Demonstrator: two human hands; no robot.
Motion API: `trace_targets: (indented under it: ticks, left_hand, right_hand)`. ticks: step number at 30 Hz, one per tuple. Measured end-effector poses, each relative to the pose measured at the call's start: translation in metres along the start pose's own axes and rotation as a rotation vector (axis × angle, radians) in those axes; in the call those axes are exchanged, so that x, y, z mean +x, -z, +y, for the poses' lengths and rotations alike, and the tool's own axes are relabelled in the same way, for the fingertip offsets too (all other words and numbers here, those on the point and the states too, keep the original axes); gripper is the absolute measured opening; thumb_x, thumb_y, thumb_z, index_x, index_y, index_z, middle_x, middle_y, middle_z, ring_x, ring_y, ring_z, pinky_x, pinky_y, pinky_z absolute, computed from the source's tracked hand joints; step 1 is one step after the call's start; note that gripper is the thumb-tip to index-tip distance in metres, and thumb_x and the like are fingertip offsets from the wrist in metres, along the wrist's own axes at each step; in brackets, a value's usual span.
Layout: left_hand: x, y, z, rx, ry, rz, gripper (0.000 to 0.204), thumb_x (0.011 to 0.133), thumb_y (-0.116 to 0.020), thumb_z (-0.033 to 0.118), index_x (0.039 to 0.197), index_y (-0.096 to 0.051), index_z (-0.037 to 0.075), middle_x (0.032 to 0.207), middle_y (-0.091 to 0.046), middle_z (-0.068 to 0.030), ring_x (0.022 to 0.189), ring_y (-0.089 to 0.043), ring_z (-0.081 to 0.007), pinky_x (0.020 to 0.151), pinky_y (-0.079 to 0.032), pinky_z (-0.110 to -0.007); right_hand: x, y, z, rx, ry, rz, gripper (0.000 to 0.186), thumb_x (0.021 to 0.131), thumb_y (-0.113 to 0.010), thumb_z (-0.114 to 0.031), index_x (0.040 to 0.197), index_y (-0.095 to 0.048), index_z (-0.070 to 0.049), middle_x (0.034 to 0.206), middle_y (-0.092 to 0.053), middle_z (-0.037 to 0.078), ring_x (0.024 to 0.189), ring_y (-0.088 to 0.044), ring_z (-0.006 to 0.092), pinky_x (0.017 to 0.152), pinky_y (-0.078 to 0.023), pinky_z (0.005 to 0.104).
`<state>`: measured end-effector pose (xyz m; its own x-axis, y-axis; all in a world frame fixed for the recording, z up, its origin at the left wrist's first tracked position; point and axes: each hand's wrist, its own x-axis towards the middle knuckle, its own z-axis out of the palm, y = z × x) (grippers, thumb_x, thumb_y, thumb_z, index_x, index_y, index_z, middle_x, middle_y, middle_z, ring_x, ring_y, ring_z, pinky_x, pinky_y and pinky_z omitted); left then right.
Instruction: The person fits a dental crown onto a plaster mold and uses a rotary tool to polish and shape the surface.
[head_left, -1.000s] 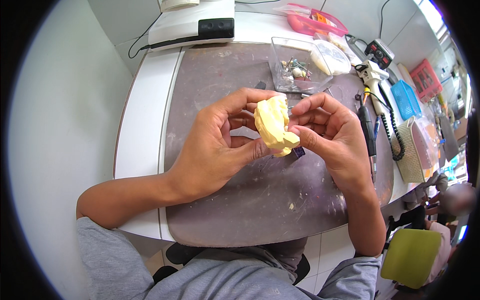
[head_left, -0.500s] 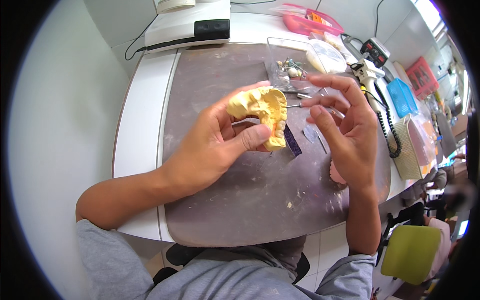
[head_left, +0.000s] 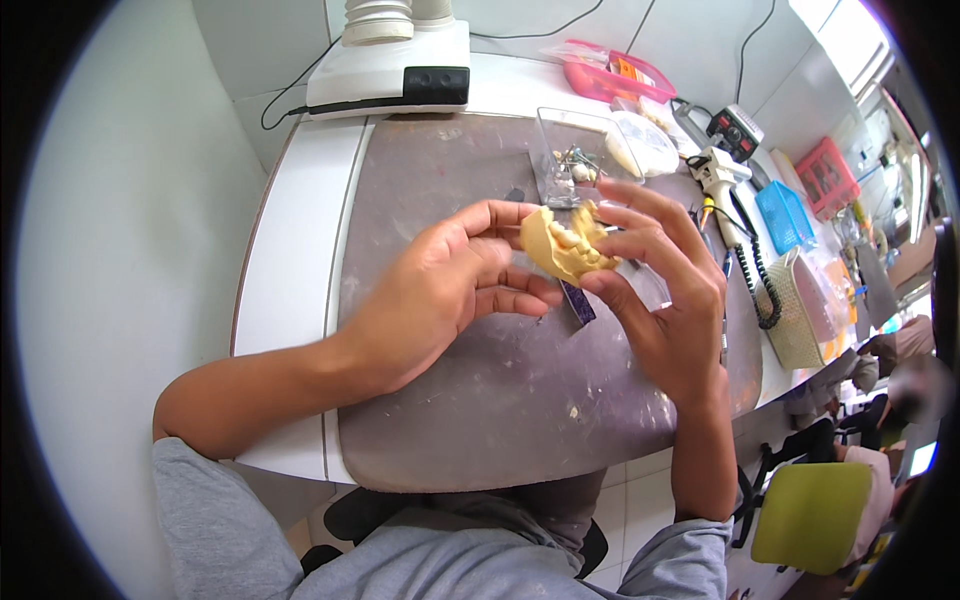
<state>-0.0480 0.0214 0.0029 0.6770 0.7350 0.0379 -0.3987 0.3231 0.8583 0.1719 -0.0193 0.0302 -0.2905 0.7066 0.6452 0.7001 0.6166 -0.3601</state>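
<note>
A yellow plaster dental cast [head_left: 563, 248] with a row of teeth is held above the grey work mat [head_left: 480, 400]. My left hand [head_left: 440, 290] grips its left side with thumb and fingertips. My right hand [head_left: 665, 290] pinches its right side, the other fingers spread. A small dark blue strip [head_left: 577, 301] lies on the mat just under the cast.
A clear plastic box [head_left: 570, 150] with small metal parts stands behind the hands. A white machine base [head_left: 395, 70] is at the back. A handpiece with coiled cord [head_left: 735, 215], a blue tray [head_left: 785, 215], pink containers and a woven basket [head_left: 795, 320] line the right side. A green chair [head_left: 810, 515] is at the lower right.
The right hand, apart and open half a second ago, has come back onto the cast. The cast has turned and now sits between both hands, teeth facing up.
</note>
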Motion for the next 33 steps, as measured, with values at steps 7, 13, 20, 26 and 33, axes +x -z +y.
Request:
trace_targets:
  ticks: [7, 13, 20, 26, 33]
  left_hand:
    - [-0.009, -0.015, -0.006, 0.274, -0.170, 0.084, 0.044, 0.093, -0.067, 0.006, 0.132, -0.048, 0.001, 0.122, -0.059, -0.0090, 0.113, -0.058, -0.0149, 0.101, -0.049, -0.029]
    - [-0.011, -0.015, -0.011, 0.288, -0.157, 0.068, 0.040, 0.091, -0.071, 0.007, 0.126, -0.052, 0.002, 0.119, -0.061, -0.0079, 0.113, -0.058, -0.0146, 0.103, -0.047, -0.030]
    - [-0.010, -0.014, -0.012, 0.318, -0.147, 0.064, 0.039, 0.091, -0.071, 0.008, 0.125, -0.053, 0.003, 0.118, -0.062, -0.0076, 0.112, -0.059, -0.0139, 0.103, -0.045, -0.031]
    - [-0.009, -0.011, -0.013, 0.354, -0.175, 0.073, 0.040, 0.090, -0.072, 0.008, 0.125, -0.054, 0.002, 0.118, -0.062, -0.0078, 0.112, -0.059, -0.0137, 0.103, -0.045, -0.030]
    - [-0.010, -0.014, -0.012, 0.290, -0.132, 0.095, 0.040, 0.090, -0.072, 0.007, 0.124, -0.053, 0.001, 0.117, -0.062, -0.0080, 0.110, -0.060, -0.0130, 0.099, -0.048, -0.028]
  right_hand:
    - [-0.013, -0.005, -0.022, 0.115, -0.094, 0.072, 0.023, 0.077, -0.082, -0.010, 0.092, -0.068, -0.001, 0.097, -0.068, 0.013, 0.087, -0.068, 0.0258, 0.076, -0.053, 0.0347]
    - [-0.020, -0.007, -0.025, 0.248, -0.161, 0.044, 0.044, 0.075, -0.081, -0.006, 0.117, -0.067, 0.000, 0.093, -0.067, 0.012, 0.084, -0.064, 0.0208, 0.078, -0.051, 0.0315]
    - [-0.025, -0.012, -0.022, 0.297, -0.203, 0.049, 0.048, 0.077, -0.080, -0.007, 0.121, -0.066, 0.000, 0.091, -0.065, 0.010, 0.080, -0.061, 0.0177, 0.076, -0.049, 0.0298]
    - [-0.025, -0.013, -0.021, 0.294, -0.204, 0.042, 0.045, 0.077, -0.080, -0.007, 0.120, -0.067, -0.001, 0.092, -0.067, 0.011, 0.080, -0.062, 0.0181, 0.079, -0.049, 0.0307]
    - [-0.027, -0.017, -0.021, 0.231, -0.132, 0.051, 0.033, 0.079, -0.078, -0.005, 0.111, -0.071, -0.002, 0.092, -0.070, 0.013, 0.082, -0.066, 0.0220, 0.093, -0.048, 0.0408]
